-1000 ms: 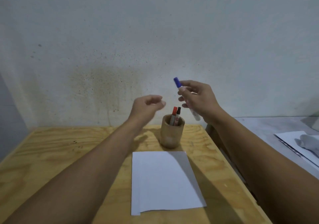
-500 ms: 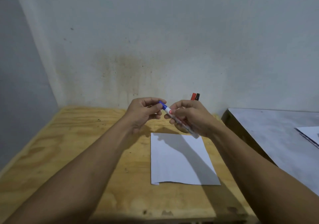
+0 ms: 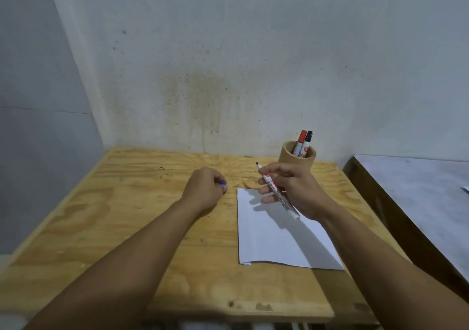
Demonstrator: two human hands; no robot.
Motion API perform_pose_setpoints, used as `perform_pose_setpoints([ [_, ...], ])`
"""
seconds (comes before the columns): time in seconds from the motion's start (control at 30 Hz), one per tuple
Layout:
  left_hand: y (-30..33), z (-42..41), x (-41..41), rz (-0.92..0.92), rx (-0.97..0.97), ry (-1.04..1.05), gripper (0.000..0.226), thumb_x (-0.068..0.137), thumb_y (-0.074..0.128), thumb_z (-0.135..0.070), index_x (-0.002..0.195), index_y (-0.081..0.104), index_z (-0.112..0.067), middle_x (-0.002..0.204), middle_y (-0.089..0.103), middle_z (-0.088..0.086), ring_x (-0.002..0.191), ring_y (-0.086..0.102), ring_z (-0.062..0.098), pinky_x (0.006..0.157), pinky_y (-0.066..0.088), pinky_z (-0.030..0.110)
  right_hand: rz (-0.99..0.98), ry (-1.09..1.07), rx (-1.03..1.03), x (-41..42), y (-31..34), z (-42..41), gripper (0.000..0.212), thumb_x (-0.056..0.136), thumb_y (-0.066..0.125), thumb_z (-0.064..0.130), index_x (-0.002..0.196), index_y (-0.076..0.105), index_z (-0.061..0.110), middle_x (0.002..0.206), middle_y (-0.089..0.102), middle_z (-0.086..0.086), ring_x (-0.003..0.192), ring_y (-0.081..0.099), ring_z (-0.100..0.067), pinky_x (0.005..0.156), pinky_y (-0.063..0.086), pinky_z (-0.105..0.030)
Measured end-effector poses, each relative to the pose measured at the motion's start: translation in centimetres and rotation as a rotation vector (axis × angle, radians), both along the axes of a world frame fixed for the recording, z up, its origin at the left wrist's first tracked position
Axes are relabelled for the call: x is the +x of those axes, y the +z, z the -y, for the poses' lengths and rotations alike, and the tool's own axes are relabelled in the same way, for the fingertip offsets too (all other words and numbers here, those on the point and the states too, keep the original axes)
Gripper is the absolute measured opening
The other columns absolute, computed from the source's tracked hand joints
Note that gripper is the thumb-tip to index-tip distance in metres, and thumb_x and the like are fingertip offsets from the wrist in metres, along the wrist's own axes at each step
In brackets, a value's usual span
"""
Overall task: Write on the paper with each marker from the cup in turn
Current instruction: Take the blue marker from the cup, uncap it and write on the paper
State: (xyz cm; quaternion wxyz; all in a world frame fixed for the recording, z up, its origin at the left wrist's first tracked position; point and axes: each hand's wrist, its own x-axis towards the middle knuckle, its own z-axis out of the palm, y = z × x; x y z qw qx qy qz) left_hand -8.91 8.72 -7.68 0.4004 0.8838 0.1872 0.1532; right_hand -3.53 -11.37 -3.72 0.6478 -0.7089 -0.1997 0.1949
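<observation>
My right hand (image 3: 291, 190) grips an uncapped white marker (image 3: 278, 193) above the far edge of the blank white paper (image 3: 279, 238), its tip pointing up and away. Left of the paper, my left hand (image 3: 205, 190) is closed around the blue cap (image 3: 222, 182), of which only a bit shows between the fingers. A wooden cup (image 3: 297, 155) stands behind my right hand and holds a red-capped marker (image 3: 300, 143) and a black-capped marker (image 3: 307, 143).
The plywood table (image 3: 127, 215) stands in a corner, with a stained wall close behind it and another wall to the left. A grey table (image 3: 416, 195) stands to the right across a narrow gap.
The hands have pulled apart: the blue cap came off the marker and stayed in my left hand. The view has dropped and shifted left, and the cup shows again.
</observation>
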Motion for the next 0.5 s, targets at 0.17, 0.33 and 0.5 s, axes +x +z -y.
perform_pose_setpoints([
  [0.17,-0.6,0.1,0.2,-0.013,0.150,-0.040,0.012,0.082,0.068,-0.016,0.092,0.072,-0.012,0.086,0.067,0.002,0.081,0.061,0.019,0.070,0.046,0.029,-0.141,0.052,0.177,0.4,-0.5,0.3,0.038,0.090,0.047,-0.021,0.110,0.069,0.003,0.096,0.067,-0.022,0.081,0.070,-0.025,0.079,0.062,-0.047],
  [0.33,-1.4,0.0,-0.3,0.091,0.204,-0.040,0.057,0.076,0.072,-0.022,0.128,0.051,-0.014,0.119,0.054,0.003,0.108,0.056,0.019,0.088,0.050,0.037,-0.048,0.023,0.160,0.6,-1.6,0.1,0.030,0.090,0.063,0.001,0.119,0.067,0.008,0.086,0.067,-0.009,0.081,0.065,-0.019,0.085,0.058,-0.046],
  [0.5,-1.8,1.3,-2.3,0.329,0.334,-0.174,0.031,0.078,0.070,-0.029,0.104,0.065,-0.011,0.093,0.060,0.001,0.088,0.056,0.017,0.075,0.051,0.036,0.024,-0.116,0.060,0.5,-2.2,-1.7,0.019,0.090,0.067,0.016,0.106,0.071,0.006,0.097,0.072,-0.011,0.076,0.069,-0.012,0.066,0.061,-0.031],
])
